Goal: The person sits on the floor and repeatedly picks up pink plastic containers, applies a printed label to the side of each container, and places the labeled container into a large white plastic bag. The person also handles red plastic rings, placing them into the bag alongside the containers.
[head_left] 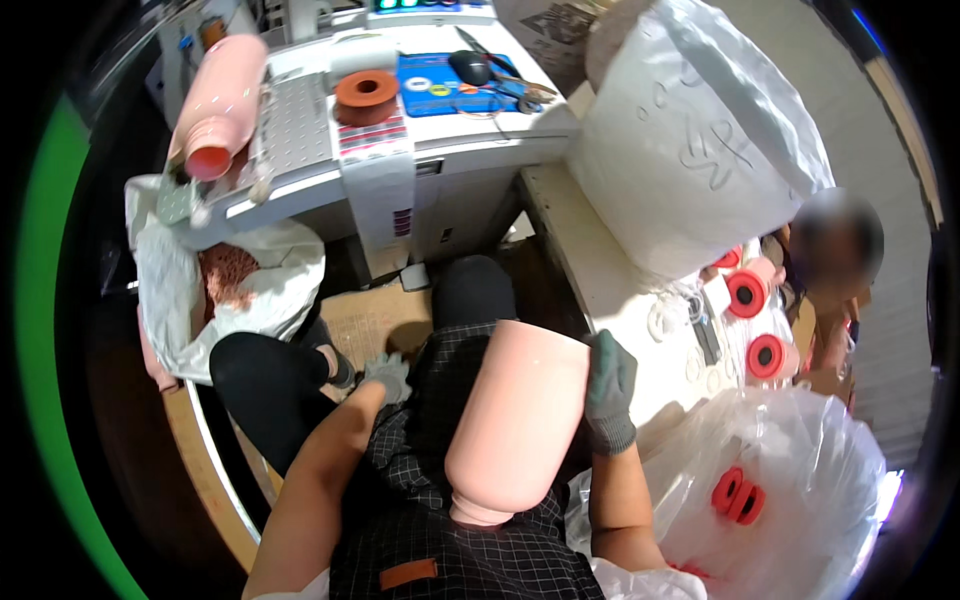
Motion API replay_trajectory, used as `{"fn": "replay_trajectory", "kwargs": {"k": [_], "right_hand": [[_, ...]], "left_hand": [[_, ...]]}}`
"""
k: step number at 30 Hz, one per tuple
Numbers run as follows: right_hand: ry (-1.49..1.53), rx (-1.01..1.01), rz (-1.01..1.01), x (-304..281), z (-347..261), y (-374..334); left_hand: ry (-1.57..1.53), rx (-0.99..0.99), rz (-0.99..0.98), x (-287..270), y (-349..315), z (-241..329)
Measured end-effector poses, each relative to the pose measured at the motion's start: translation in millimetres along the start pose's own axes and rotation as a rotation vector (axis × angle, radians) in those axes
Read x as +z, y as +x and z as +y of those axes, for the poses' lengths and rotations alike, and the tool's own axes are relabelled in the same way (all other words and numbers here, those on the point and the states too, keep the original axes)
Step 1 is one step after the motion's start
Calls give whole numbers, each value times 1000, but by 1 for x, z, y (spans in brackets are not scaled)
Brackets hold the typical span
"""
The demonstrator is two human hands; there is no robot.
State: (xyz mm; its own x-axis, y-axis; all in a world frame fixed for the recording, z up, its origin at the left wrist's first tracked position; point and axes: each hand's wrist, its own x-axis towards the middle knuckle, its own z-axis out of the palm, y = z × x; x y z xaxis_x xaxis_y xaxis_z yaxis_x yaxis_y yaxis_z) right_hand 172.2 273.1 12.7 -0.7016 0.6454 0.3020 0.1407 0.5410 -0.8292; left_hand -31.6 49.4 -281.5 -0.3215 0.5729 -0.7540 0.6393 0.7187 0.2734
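Note:
A large pink plastic bottle lies tilted across my lap, its neck toward me and its base pointing away. My right hand, in a grey glove, grips it at the right edge of the base; some of the fingers are hidden. My left hand, also gloved in grey, is low beside my thigh with fingers apart and nothing in it. A checked black apron covers my lap under the bottle.
Ahead, a white machine table carries another pink bottle, a brown roll and a black mouse. Scraps fill a white bag at left. Rightward are a big white sack, red-and-black caps, a clear bag and another person.

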Motion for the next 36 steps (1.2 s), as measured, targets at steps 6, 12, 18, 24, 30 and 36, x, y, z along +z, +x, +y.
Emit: {"fn": "replay_trajectory", "kwargs": {"k": [6,12,18,24,30,36], "right_hand": [[181,11,-141,7,-4,13],[270,38,-187,20,-5,11],[342,74,-193,35,13,3],[392,178,-106,38,10,-10],[298,111,-80,38,30,-27],[471,130,-165,46,23,-20]], "left_hand": [[-209,298,190,-62,-66,-54],[-911,675,690,-154,-284,21],[-241,1132,871,-120,-253,143],[-571,924,927,-164,-159,149],[-284,1002,862,-117,-252,145],[-321,812,926,-169,-193,150]]}}
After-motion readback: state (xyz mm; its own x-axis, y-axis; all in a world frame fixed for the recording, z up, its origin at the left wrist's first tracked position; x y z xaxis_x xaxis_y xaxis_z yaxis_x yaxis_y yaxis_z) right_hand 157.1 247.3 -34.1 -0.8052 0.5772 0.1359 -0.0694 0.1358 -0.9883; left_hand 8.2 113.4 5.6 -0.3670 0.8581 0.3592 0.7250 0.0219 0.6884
